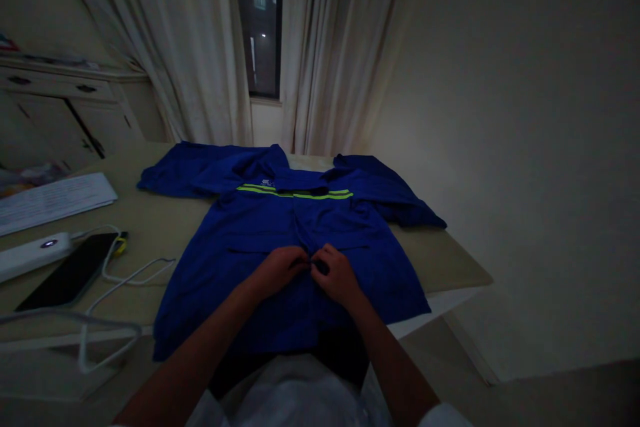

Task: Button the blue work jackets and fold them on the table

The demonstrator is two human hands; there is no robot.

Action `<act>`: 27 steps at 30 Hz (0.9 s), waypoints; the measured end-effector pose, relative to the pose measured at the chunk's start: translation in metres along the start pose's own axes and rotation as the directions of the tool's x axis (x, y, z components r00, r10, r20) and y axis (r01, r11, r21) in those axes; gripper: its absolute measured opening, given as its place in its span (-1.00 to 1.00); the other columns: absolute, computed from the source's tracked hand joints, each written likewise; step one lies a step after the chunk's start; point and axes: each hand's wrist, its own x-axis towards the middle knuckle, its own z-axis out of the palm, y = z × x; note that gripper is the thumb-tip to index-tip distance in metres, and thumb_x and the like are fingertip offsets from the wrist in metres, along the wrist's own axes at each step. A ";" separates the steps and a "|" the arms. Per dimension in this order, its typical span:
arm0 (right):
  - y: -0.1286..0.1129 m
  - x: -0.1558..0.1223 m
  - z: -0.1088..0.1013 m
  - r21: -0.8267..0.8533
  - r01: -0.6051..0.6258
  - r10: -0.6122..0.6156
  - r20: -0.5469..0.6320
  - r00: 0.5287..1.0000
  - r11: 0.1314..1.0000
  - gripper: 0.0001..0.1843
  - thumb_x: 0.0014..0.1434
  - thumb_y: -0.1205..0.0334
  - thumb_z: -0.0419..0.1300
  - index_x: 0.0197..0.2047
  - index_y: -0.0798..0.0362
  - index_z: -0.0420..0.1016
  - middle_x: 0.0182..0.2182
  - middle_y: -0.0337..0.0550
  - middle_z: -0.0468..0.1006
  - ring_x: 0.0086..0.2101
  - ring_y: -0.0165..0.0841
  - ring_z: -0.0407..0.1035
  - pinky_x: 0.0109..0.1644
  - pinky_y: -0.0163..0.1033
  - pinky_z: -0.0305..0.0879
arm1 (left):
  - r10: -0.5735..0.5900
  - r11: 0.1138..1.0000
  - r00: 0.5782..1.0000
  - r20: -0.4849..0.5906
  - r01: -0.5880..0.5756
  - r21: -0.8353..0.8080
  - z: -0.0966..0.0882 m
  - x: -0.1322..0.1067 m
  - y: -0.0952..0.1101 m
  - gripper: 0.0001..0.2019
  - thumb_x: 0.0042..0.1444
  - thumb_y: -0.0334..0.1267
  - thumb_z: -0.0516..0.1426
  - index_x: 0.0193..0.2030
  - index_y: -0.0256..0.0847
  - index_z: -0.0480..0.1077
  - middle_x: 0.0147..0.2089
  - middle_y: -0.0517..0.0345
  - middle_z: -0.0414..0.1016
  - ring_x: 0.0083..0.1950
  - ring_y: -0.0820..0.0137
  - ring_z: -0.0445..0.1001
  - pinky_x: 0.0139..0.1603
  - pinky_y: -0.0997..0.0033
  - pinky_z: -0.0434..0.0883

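Note:
A blue work jacket (250, 220) with yellow-green stripes across the chest lies front up on the table, sleeves spread to both sides and its lower edge hanging toward me. At the middle of its front opening, my left hand (283, 270) pinches the cloth edge. Close against it, my right hand (337, 273) also has its fingers closed on the front edge. The fingertips of both hands nearly meet. Whatever small part lies between the fingers, such as a button, is too dark to make out.
On the table (195, 213) to the left lie a black phone (73, 273), a white power strip (35, 255), white cables (135, 278) and printed papers (55, 200). A cabinet (75, 107) stands behind at left. Curtains (330, 47) hang at the back; a wall (525, 147) rises at right.

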 end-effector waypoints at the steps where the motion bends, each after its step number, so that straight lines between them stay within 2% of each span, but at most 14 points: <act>1: 0.000 0.000 0.001 -0.006 -0.004 0.004 -0.001 1.000 1.000 -0.89 0.20 0.41 0.28 -0.24 0.01 0.56 -0.26 -0.21 0.49 -0.24 -0.32 0.44 -0.13 -0.24 0.33 | 0.009 1.000 1.000 -0.015 -0.009 0.022 0.001 -0.001 0.000 -0.89 0.33 -0.35 0.11 -0.17 -0.14 0.49 -0.16 0.15 0.61 -0.09 0.33 0.57 0.00 0.37 0.44; 5: 0.002 0.000 0.004 -0.004 -0.015 0.015 -0.025 1.000 1.000 -0.89 0.21 0.42 0.27 -0.25 0.03 0.58 -0.29 -0.21 0.49 -0.27 -0.34 0.43 -0.17 -0.26 0.29 | 0.038 0.998 0.998 -0.042 -0.035 0.060 0.004 -0.003 0.000 -0.86 0.39 -0.29 0.09 -0.02 -0.11 0.46 -0.09 0.14 0.60 -0.04 0.32 0.56 0.04 0.36 0.45; 8: 0.004 0.000 0.005 0.026 0.022 -0.022 -0.026 0.999 0.999 -0.88 0.19 0.43 0.27 -0.26 0.04 0.60 -0.31 -0.21 0.49 -0.30 -0.36 0.42 -0.20 -0.28 0.27 | 0.087 0.993 0.995 -0.042 -0.083 0.088 0.005 -0.003 -0.002 -0.79 0.41 -0.28 0.06 0.06 -0.08 0.48 -0.01 0.12 0.62 0.03 0.31 0.56 0.13 0.32 0.44; 13: 0.011 0.001 0.001 0.195 0.034 -0.027 -0.040 0.999 0.980 -0.91 0.20 0.32 0.28 -0.25 0.03 0.65 -0.36 -0.21 0.53 -0.36 -0.39 0.40 -0.25 -0.30 0.26 | 0.097 0.993 0.990 -0.105 -0.089 0.075 0.009 0.000 -0.006 -0.81 0.39 -0.33 0.07 -0.07 -0.11 0.53 -0.10 0.11 0.64 -0.02 0.29 0.58 0.08 0.32 0.43; 16: 0.017 0.004 -0.003 0.342 -0.050 0.047 0.016 0.999 0.938 -0.75 0.30 0.15 0.19 -0.28 0.04 0.67 -0.40 -0.19 0.55 -0.39 -0.38 0.41 -0.27 -0.29 0.27 | 0.054 0.999 0.987 -0.152 -0.054 0.005 0.009 0.002 -0.005 -0.83 0.36 -0.35 0.10 -0.13 -0.12 0.54 -0.13 0.13 0.65 -0.06 0.30 0.59 0.03 0.35 0.43; 18: 0.020 0.008 -0.005 0.453 -0.167 0.128 0.116 0.985 0.876 -0.67 0.32 0.06 0.14 -0.29 0.04 0.67 -0.42 -0.19 0.56 -0.43 -0.37 0.42 -0.31 -0.28 0.29 | 0.018 0.997 0.985 -0.169 -0.031 -0.072 0.007 0.003 -0.003 -0.85 0.33 -0.35 0.12 -0.16 -0.12 0.54 -0.17 0.17 0.65 -0.12 0.32 0.60 -0.03 0.39 0.42; 20: 0.022 0.013 -0.005 0.524 -0.273 0.184 0.217 0.959 0.807 -0.71 0.25 0.05 0.20 -0.26 0.05 0.66 -0.42 -0.21 0.57 -0.46 -0.38 0.41 -0.35 -0.29 0.30 | -0.017 0.988 0.985 -0.172 -0.009 -0.153 0.004 0.003 -0.002 -0.86 0.32 -0.35 0.13 -0.18 -0.13 0.54 -0.21 0.19 0.65 -0.16 0.34 0.60 -0.09 0.42 0.41; 22: 0.021 0.019 -0.003 0.540 -0.318 0.201 0.265 0.943 0.779 -0.78 0.16 0.10 0.28 -0.24 0.05 0.65 -0.42 -0.24 0.58 -0.46 -0.38 0.40 -0.37 -0.30 0.30 | -0.046 0.977 0.985 -0.169 0.010 -0.211 0.000 0.003 -0.002 -0.88 0.30 -0.33 0.15 -0.19 -0.14 0.55 -0.23 0.20 0.66 -0.18 0.34 0.60 -0.13 0.44 0.40; 24: 0.019 0.025 -0.002 0.522 -0.301 0.190 0.255 0.948 0.798 -0.83 0.12 0.16 0.31 -0.25 0.06 0.64 -0.44 -0.27 0.56 -0.46 -0.39 0.40 -0.36 -0.31 0.30 | -0.059 0.968 0.984 -0.167 0.016 -0.250 -0.004 0.002 -0.002 -0.87 0.30 -0.30 0.16 -0.16 -0.14 0.57 -0.22 0.19 0.67 -0.17 0.33 0.61 -0.13 0.44 0.41; 27: 0.013 0.032 -0.001 0.426 -0.212 0.142 0.191 0.971 0.880 -0.92 0.09 0.29 0.32 -0.30 0.06 0.64 -0.41 -0.25 0.57 -0.42 -0.40 0.41 -0.33 -0.33 0.29 | -0.070 0.957 0.984 -0.166 0.019 -0.290 -0.007 -0.001 -0.004 -0.84 0.29 -0.29 0.15 -0.13 -0.14 0.59 -0.18 0.17 0.69 -0.14 0.31 0.62 -0.09 0.41 0.42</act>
